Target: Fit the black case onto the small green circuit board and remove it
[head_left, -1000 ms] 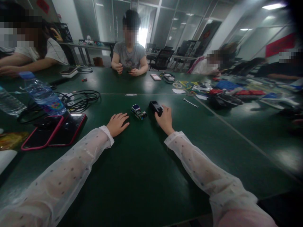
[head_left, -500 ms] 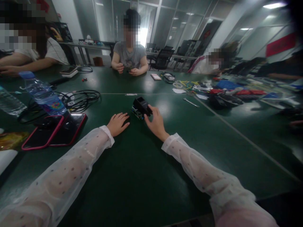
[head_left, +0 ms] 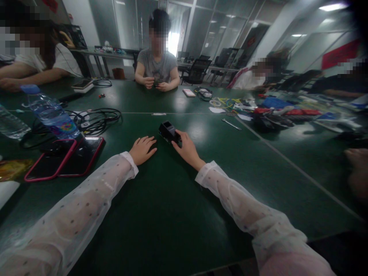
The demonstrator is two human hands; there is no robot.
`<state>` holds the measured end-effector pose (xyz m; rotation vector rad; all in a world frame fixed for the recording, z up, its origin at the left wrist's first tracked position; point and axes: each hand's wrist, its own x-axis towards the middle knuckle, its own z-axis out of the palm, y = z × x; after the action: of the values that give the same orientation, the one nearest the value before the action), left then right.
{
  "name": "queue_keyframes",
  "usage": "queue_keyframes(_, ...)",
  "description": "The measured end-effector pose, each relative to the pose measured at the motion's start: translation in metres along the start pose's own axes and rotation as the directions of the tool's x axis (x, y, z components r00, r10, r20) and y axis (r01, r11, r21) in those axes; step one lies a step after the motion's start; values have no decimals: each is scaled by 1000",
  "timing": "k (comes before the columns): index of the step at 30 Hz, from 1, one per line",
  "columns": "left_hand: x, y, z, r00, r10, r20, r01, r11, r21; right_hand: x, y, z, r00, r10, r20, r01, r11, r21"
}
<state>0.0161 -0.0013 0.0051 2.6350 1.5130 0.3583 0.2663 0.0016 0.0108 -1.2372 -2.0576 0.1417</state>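
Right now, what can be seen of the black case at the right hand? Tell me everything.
The black case is a small, boxy shell, apparently plastic. Its upper face has a dark window toward the far end and greyish markings nearer the hand. It sits slantwise, low over the green table, far end to the left. The right hand grips its near end between thumb and fingers. Small light specks show along its lower edge, too small to identify.

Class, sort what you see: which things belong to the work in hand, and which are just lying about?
In hand:
black casing, in the grip of the right hand;
circuit board, its edge barely showing underneath.

Lying about:
blue-capped bottle;
red-edged phones;
black cables;
slim metal tool.
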Motion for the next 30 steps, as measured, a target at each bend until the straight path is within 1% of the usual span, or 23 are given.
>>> queue_keyframes(4, 0, 2, -1, 1000, -2, 0, 2, 1000, 8, 1, 5, 3, 998, -27, 60, 29, 999, -28)
queue_keyframes(7, 0, 2, -2, 1000, -2, -8, 2, 1000, 14, 1, 6, 4, 998, -24, 57, 25, 1000, -14)
queue_keyframes(14, -1, 3, -3, 1000, -3, 4, 3, 1000, 21, 4, 8, 2, 999, -20, 50, 17, 997, 72)
queue_keyframes(21, -1, 3, -2, 1000, -10, 5, 10, 1000, 18, 5, 14, 0, 998, -41, 38, 32, 979, 202)
queue_keyframes(26, 0, 1, -3, 1000, 9, 20, -9, 1000, -7, 7, 21, 0, 996, 23, 81, -48, 947, 319)
queue_keyframes(30, -1, 0, -2, 1000, 11, 1, -11, 999, -30, 9, 24, -2, 987, 85, 137, -133, 909, 396)
